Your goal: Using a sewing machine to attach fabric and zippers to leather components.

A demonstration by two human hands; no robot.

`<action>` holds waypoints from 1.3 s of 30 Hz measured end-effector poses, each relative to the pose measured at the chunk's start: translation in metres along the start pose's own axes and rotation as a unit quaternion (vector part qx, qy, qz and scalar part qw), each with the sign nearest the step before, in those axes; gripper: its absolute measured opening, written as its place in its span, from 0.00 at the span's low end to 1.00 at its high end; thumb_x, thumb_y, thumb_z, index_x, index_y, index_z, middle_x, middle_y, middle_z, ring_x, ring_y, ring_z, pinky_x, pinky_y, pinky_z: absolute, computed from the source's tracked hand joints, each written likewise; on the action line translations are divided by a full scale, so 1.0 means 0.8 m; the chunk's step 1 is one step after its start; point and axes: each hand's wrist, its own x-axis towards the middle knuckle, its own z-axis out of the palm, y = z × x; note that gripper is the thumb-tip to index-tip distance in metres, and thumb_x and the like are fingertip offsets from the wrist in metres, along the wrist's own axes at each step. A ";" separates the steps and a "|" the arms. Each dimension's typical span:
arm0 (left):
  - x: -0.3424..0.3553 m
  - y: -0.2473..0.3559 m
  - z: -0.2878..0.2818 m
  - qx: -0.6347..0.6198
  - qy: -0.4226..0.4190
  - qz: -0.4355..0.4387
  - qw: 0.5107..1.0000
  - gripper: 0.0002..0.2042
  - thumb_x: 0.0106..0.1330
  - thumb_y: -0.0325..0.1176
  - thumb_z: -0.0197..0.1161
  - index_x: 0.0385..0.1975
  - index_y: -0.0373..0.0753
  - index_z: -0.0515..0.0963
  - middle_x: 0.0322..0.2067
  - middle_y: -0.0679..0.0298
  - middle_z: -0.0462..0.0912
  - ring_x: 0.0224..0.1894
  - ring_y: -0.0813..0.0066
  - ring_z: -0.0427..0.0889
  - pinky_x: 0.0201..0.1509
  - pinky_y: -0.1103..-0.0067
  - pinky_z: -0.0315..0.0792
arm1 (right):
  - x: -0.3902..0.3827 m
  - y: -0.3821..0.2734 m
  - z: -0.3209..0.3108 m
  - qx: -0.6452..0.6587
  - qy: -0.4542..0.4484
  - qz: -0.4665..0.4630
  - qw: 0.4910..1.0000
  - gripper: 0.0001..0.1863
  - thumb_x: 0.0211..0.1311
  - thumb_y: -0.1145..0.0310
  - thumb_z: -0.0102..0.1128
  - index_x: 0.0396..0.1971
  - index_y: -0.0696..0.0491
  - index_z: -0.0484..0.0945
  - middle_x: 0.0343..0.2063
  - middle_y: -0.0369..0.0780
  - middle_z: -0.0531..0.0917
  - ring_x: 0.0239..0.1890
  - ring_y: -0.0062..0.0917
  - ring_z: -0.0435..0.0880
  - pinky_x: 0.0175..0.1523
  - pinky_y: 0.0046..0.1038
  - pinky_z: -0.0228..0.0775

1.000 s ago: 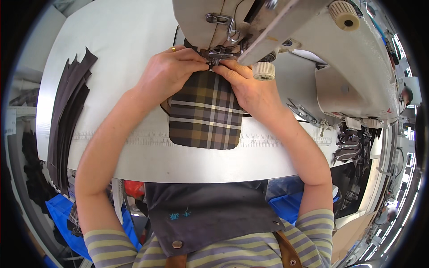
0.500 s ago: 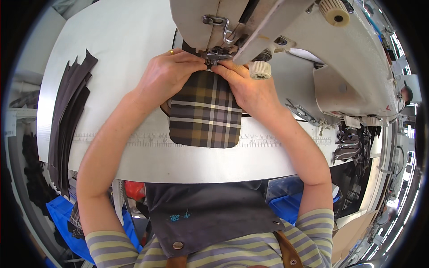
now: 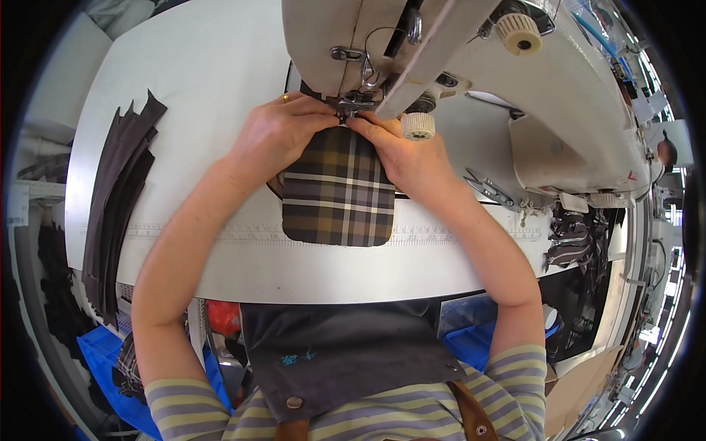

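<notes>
A plaid fabric piece [image 3: 338,198] in brown, black and white, with rounded near corners, lies flat with its far end at the sewing machine's presser foot [image 3: 354,103]. My left hand [image 3: 279,140] is closed, its thumb and fingers pinching the far left edge of the fabric beside the foot. On the other side, my right hand [image 3: 412,158] pinches the far right edge, its fingertips close to the foot and partly hidden by the machine head [image 3: 346,44]. A dark strip shows under the foot, between my fingertips. The needle tip is too small to make out.
Long dark fabric strips [image 3: 121,198] lie at the table's left. Thread snips [image 3: 489,189] rest right of my right forearm, near a heap of dark fabric pieces [image 3: 573,235]. A ruler scale [image 3: 250,231] runs across the white table. Blue bins [image 3: 110,367] stand below.
The machine's take-up lever now shows higher on its head, with a loop of thread. My view has shifted slightly; both hands keep their pinch on the fabric at the foot.
</notes>
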 end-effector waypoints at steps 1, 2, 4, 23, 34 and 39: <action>-0.001 -0.002 0.000 0.002 0.000 0.006 1.000 0.11 0.51 0.20 0.61 0.34 0.40 0.84 0.37 0.67 0.85 0.40 0.65 0.82 0.42 0.73 0.79 | 0.000 -0.002 0.000 0.002 -0.003 0.011 1.000 0.20 0.45 0.79 0.62 0.42 0.49 0.83 0.36 0.37 0.83 0.43 0.34 0.80 0.45 0.34 0.74; -0.001 -0.002 0.000 0.004 0.001 0.005 1.000 0.11 0.51 0.20 0.61 0.34 0.40 0.84 0.37 0.67 0.85 0.40 0.65 0.82 0.42 0.73 0.79 | 0.000 -0.004 0.000 0.003 -0.003 0.009 1.000 0.20 0.45 0.79 0.62 0.42 0.49 0.83 0.36 0.37 0.83 0.43 0.34 0.80 0.45 0.34 0.74; -0.003 -0.001 -0.002 -0.010 -0.004 0.007 1.000 0.11 0.51 0.21 0.62 0.34 0.40 0.84 0.38 0.67 0.85 0.39 0.63 0.82 0.41 0.73 0.79 | -0.001 -0.009 -0.002 -0.006 -0.001 0.006 1.000 0.20 0.45 0.79 0.62 0.43 0.49 0.83 0.37 0.38 0.83 0.44 0.36 0.80 0.46 0.34 0.74; 0.135 -0.033 0.037 -0.033 0.133 -0.431 0.892 0.12 0.62 0.30 0.62 0.44 0.40 0.83 0.35 0.63 0.85 0.41 0.77 0.80 0.47 0.77 0.73 | -0.017 -0.002 -0.023 -0.004 -0.043 0.007 0.999 0.16 0.55 0.78 0.60 0.45 0.51 0.80 0.50 0.35 0.81 0.46 0.34 0.81 0.50 0.34 0.72; 0.059 -0.261 -0.111 0.115 0.339 -0.298 0.885 0.19 0.63 0.28 0.61 0.56 0.43 0.78 0.37 0.65 0.85 0.41 0.78 0.81 0.46 0.81 0.73 | -0.012 -0.022 -0.019 0.011 -0.027 0.005 1.000 0.12 0.54 0.73 0.63 0.40 0.53 0.80 0.42 0.39 0.81 0.52 0.36 0.75 0.55 0.40 0.65; -0.019 -0.035 -0.178 -0.044 0.266 -0.398 0.877 0.15 0.67 0.34 0.60 0.54 0.47 0.80 0.45 0.71 0.83 0.41 0.87 0.78 0.46 0.92 0.68 | -0.023 -0.007 -0.025 0.069 -0.083 -0.010 0.994 0.20 0.60 0.71 0.60 0.54 0.54 0.75 0.55 0.37 0.78 0.56 0.34 0.75 0.57 0.36 0.65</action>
